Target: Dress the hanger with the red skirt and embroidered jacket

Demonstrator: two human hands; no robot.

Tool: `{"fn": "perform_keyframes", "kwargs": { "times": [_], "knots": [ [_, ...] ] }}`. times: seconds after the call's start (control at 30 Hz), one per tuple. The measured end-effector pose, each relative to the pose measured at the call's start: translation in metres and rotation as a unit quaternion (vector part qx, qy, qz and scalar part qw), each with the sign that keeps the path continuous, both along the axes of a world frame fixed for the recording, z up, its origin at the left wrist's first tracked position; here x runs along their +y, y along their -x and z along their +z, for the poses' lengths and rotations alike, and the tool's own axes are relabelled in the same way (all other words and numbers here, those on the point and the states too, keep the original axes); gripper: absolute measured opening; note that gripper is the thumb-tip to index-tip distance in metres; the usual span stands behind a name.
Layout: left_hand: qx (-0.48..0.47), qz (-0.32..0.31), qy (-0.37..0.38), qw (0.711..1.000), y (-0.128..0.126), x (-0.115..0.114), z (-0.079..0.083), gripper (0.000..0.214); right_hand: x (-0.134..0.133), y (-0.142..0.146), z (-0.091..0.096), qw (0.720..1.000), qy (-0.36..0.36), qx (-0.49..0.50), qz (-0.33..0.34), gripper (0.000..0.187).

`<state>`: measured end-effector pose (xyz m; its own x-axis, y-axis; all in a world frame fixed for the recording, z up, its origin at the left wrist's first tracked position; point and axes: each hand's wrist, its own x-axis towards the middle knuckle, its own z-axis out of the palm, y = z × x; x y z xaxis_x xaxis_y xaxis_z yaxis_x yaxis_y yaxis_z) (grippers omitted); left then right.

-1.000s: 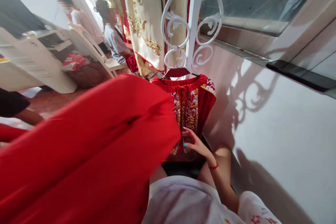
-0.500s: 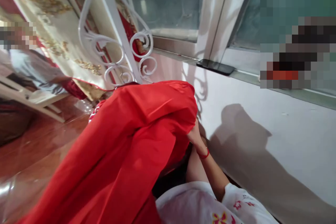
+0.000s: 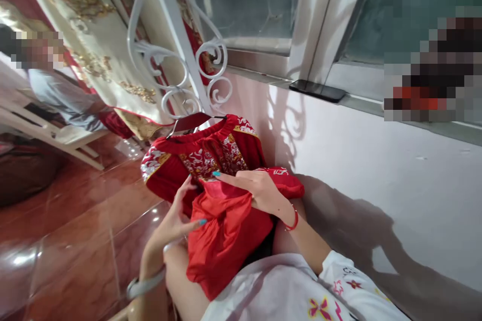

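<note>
A red embroidered blouse with silver and gold patterned panels hangs on a hanger in front of me. Its plain red lower part is bunched up over my lap. My left hand is beside the blouse's left side, fingers spread and thumb lying against the red cloth. Over the front, my right hand has its index finger stretched toward the embroidered panel. The other fingers curl into gathered cloth, and their tips are partly hidden.
White scrolled metalwork stands behind the hanger. On the window ledge lies a black phone. A seated person is at the left beyond a white chair. The white wall runs close on my right.
The raised red cloth has come down, uncovering the embroidered top and hanger. My left hand has come into view, and my right hand has moved onto the blouse's front.
</note>
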<state>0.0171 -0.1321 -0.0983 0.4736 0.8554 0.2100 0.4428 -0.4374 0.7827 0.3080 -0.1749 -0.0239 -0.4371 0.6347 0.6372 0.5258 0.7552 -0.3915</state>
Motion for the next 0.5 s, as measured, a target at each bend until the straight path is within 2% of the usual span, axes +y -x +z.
{"fn": "perform_keyframes", "kwargs": {
  "times": [0.07,0.13,0.2,0.3,0.37,0.43,0.5],
  "knots": [
    [-0.137,-0.083,0.134,0.978,-0.016,0.014,-0.003,0.106,-0.001,-0.002,0.0,0.999,-0.012,0.021,0.024,0.053],
    [-0.2,-0.127,0.224,0.945,-0.032,0.03,-0.006,0.103,-0.001,-0.006,0.001,0.998,-0.019,0.042,0.031,0.05],
    [-0.211,-0.149,0.251,0.933,-0.042,0.041,-0.005,0.088,-0.002,-0.01,0.002,0.998,-0.013,0.057,0.023,0.049],
    [-0.185,-0.178,0.223,0.94,-0.046,0.045,0.001,0.073,-0.005,-0.021,0.003,0.998,0.006,0.057,-0.008,0.048],
    [-0.159,-0.146,0.172,0.961,-0.045,0.038,0.007,0.066,-0.006,-0.029,0.001,0.997,0.003,0.054,-0.048,0.047],
    [-0.124,-0.05,0.096,0.986,-0.044,0.023,0.014,0.05,-0.006,-0.036,-0.002,0.994,-0.013,0.049,-0.096,0.047],
    [-0.074,0.059,0.016,0.995,-0.043,0.003,0.024,0.032,-0.004,-0.04,-0.007,0.989,-0.035,0.043,-0.136,0.047]
  ]
}}
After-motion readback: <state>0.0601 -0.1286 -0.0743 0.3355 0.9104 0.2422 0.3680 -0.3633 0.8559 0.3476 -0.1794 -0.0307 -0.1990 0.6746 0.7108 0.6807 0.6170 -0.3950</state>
